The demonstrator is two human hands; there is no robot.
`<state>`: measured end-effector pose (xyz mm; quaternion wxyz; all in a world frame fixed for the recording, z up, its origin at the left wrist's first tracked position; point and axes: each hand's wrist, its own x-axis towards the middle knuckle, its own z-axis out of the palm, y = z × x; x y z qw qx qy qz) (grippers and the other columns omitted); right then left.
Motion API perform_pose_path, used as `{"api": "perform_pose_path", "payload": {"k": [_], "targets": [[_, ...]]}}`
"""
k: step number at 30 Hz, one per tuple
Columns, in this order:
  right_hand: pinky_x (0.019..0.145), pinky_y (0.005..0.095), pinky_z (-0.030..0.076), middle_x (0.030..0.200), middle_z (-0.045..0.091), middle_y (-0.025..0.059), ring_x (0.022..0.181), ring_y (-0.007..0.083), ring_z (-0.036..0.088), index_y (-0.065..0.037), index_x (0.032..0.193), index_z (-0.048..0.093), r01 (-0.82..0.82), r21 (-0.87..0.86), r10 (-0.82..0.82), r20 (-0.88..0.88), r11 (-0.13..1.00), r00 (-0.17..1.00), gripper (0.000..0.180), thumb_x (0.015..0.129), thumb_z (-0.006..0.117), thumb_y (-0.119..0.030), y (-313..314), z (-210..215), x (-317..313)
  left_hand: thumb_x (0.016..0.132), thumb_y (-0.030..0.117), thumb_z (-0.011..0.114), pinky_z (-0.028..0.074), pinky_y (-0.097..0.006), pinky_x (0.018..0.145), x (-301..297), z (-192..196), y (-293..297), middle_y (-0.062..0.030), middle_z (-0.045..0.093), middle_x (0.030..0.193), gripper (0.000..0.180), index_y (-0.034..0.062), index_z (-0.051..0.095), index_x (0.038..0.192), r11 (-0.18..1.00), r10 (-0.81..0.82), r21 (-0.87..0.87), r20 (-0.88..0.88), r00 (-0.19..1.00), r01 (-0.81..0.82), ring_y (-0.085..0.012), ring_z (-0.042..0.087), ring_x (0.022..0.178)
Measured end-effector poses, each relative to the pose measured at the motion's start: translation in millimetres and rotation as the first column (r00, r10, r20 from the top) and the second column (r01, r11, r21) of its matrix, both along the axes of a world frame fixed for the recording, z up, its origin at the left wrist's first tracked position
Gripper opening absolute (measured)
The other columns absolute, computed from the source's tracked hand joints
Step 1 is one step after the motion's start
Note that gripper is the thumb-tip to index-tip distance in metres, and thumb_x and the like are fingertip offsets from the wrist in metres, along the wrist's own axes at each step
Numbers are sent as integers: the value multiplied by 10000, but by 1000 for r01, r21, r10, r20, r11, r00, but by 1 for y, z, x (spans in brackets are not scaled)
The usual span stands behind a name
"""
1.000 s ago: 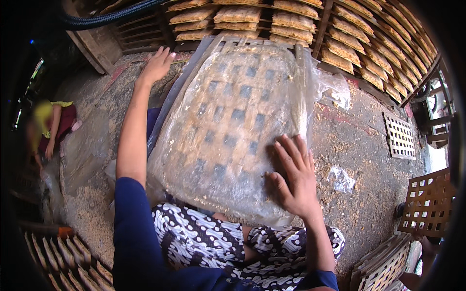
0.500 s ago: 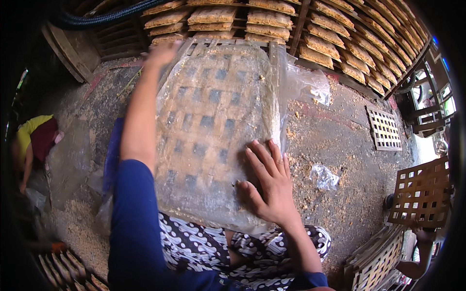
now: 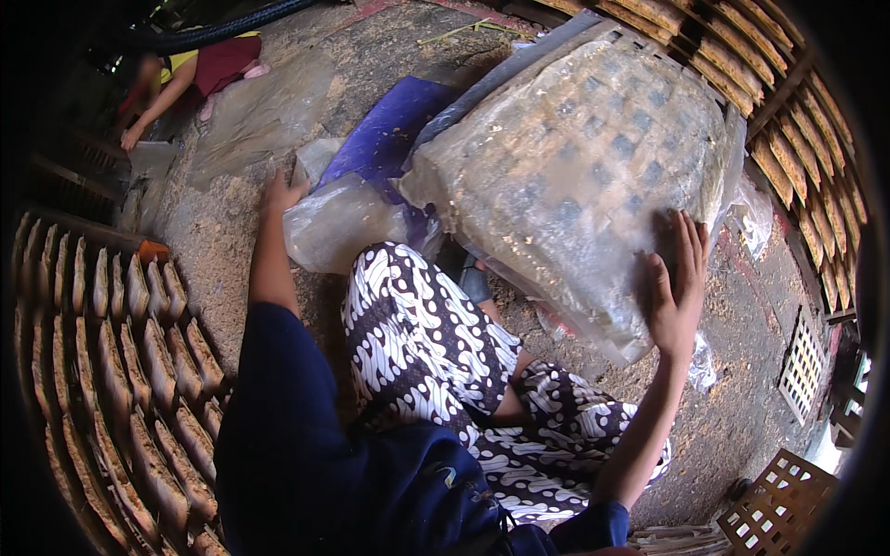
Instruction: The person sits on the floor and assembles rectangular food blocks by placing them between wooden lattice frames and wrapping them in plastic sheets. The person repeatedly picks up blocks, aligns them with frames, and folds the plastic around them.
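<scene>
My right hand (image 3: 677,301) lies on the near right edge of a slatted board covered by cloudy plastic (image 3: 565,218), its fingers stretched out. Through the plastic a woven lattice with dark square gaps shows, and crumbs are scattered on top. To the left, my left hand (image 3: 285,193) is at the edge of a crumpled clear plastic sheet (image 3: 348,222). Its fingers are partly hidden and blurred, so whether they grip the sheet is unclear. A purple plastic sheet (image 3: 385,130) lies between that clear plastic and the board.
Racks of flat tan slabs (image 3: 723,69) stand at the far right, and more slabs (image 3: 134,371) fill a rack at near left. A person (image 3: 190,74) bends down at far left. Lattice panels (image 3: 802,366) lie at right. Crumbs litter the floor (image 3: 222,232).
The view has turned left, so the board appears further right. My left hand has left the board's far left corner and come to the clear plastic sheet. My right hand stays on the board.
</scene>
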<state>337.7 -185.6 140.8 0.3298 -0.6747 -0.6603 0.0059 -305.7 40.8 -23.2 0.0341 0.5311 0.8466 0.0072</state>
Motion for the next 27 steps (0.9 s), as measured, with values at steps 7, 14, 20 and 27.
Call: {"api": "perform_pose_path", "payload": {"k": [7, 14, 20, 27], "targets": [[1183, 453, 167, 1499, 406, 143, 1462, 339, 208, -67, 1422, 461, -63, -29, 63, -13, 998, 998, 573, 929, 554, -344, 2, -3, 6, 758, 792, 523, 245, -465, 1163, -46, -58, -77, -240, 265, 1543, 1100, 103, 172, 1539, 986, 156, -108, 379, 912, -124, -391, 289, 1418], [1183, 447, 161, 1487, 421, 151, 1460, 332, 220, -58, 1414, 470, -89, -20, 88, -41, 996, 995, 570, 929, 537, -350, 4, -5, 2, 731, 747, 610, 278, -477, 1148, 0, -29, -45, -250, 308, 1520, 1114, 116, 176, 1541, 989, 150, -44, 357, 922, -144, -397, 337, 1393], [1184, 447, 151, 1475, 431, 164, 1459, 330, 224, -51, 1394, 495, -111, -17, 110, -49, 994, 993, 580, 924, 550, -387, 9, -3, -1, 711, 672, 696, 323, -482, 1119, -18, -49, 15, -249, 357, 1488, 1032, 91, 337, 1485, 996, -37, 86, 285, 958, 12, -407, 385, 1355], [1184, 452, 145, 1477, 427, 169, 1464, 335, 206, -44, 1377, 515, -52, -51, 49, -60, 997, 997, 574, 919, 557, -388, 5, 2, -4, 769, 593, 666, 350, -413, 992, 73, -12, 31, -123, 486, 1275, 758, 63, 580, 1304, 964, -249, 31, -252, 935, 265, -268, 404, 1244]]}}
